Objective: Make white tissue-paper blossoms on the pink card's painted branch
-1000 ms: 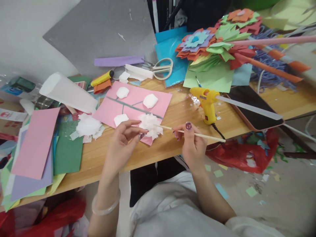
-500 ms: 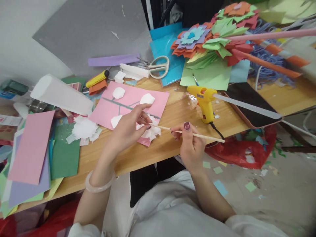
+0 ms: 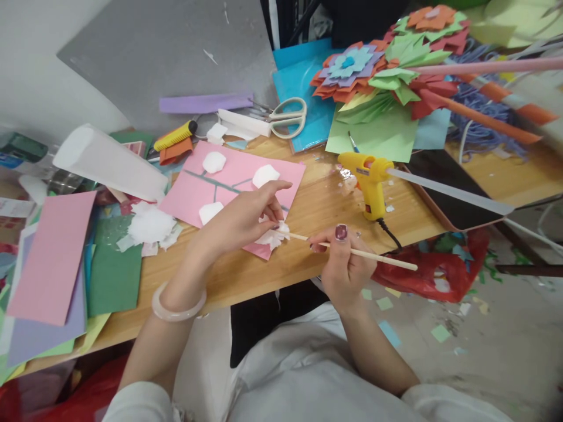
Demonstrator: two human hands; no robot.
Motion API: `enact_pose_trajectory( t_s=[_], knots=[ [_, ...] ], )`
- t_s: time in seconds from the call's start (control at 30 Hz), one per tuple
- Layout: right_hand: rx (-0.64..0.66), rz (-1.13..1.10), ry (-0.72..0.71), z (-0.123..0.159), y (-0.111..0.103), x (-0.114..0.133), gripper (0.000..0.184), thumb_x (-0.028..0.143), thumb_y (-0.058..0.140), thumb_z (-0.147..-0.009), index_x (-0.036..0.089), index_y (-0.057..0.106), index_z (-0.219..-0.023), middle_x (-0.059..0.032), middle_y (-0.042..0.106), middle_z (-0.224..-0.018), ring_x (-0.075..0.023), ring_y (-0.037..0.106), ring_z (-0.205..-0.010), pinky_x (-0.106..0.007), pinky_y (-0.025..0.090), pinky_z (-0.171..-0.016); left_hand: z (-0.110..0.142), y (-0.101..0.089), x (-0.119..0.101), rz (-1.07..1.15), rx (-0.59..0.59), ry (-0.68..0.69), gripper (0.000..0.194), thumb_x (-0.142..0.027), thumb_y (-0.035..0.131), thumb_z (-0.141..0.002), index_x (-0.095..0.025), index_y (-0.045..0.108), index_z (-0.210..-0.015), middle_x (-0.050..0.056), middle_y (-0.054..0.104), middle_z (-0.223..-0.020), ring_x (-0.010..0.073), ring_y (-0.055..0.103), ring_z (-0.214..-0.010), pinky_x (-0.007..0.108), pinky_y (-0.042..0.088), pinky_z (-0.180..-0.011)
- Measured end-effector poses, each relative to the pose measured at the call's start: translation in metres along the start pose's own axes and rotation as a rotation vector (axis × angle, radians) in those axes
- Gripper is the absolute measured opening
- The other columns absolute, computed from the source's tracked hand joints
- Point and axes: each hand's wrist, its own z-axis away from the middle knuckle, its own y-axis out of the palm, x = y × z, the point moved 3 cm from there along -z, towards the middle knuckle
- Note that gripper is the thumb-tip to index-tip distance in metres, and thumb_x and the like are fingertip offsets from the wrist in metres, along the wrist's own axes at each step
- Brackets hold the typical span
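Note:
My right hand [image 3: 347, 269] grips a thin pale wooden stick [image 3: 387, 259], its far end in a fluffy white tissue-paper flower [image 3: 275, 237]. Over that flower is my left hand [image 3: 246, 217], thumb and lower fingertips closed at its edge and the index finger stretched out; the hand hides much of the flower. Beneath them lies a pink sheet [image 3: 237, 153] with a dark branch line drawn across it. Several white paper pieces sit on the sheet, among them one at the upper left [image 3: 214, 162] and one at the right [image 3: 266, 174].
To the right stand a yellow glue gun [image 3: 372, 184] with a glue stick and a dark phone or tablet [image 3: 457, 190]. Scissors [image 3: 288, 119], a yellow-handled cutter [image 3: 173, 138] and paper flowers [image 3: 347, 67] lie behind. On the left are a white roll [image 3: 109, 164], crumpled tissue [image 3: 152, 224] and coloured sheets [image 3: 53, 258].
My left hand has moved right and forward over the white flower, covering more of it, with its index finger now straightened. My right hand still holds the stick, shifted slightly right.

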Motion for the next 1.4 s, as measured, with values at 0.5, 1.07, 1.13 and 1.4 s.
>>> enact_pose_trajectory(
  t_s=[0.5,1.07,1.13,1.4],
  knots=[
    [0.086,0.133,-0.145,-0.01,0.008,0.003,0.032,0.026,0.051,-0.098,0.02,0.07,-0.072,0.001,0.064,-0.058,-0.0117,0.061,-0.055,-0.025,0.046,-0.059,0.088,0.024,0.019,-0.293,-0.611,-0.322,0.037,-0.025,0.05,-0.095,-0.019,0.058,-0.131,0.011,0.068,-0.131,0.0252,0.064,-0.12,0.042,0.051,-0.102],
    [-0.096,0.163,-0.052,-0.016,0.016,0.015,0.049,0.042,0.049,-0.099,0.019,0.073,-0.063,0.0026,0.056,-0.045,-0.0097,0.054,-0.042,-0.024,0.042,-0.048,0.105,0.056,0.043,-0.427,-0.405,-0.352,0.051,-0.008,0.03,-0.095,-0.012,0.047,-0.143,0.015,0.066,-0.135,0.029,0.063,-0.122,0.052,0.042,-0.114],
    [-0.18,0.154,-0.021,-0.016,0.011,0.018,0.054,0.046,0.047,-0.099,0.019,0.072,-0.061,0.0023,0.054,-0.042,-0.01,0.054,-0.042,-0.025,0.043,-0.049,0.104,0.055,0.042,-0.419,-0.409,-0.344,0.052,-0.007,0.031,-0.094,-0.012,0.047,-0.143,0.016,0.067,-0.132,0.0295,0.062,-0.124,0.052,0.044,-0.112],
    [-0.254,0.059,0.104,-0.013,0.006,0.016,0.06,0.054,0.046,-0.097,0.017,0.071,-0.058,0.0012,0.054,-0.042,-0.011,0.054,-0.042,-0.025,0.042,-0.049,0.112,0.06,0.041,-0.239,-0.458,-0.309,0.048,-0.014,0.034,-0.097,-0.016,0.05,-0.142,0.012,0.059,-0.145,0.0266,0.054,-0.136,0.048,0.046,-0.112]
  ],
)
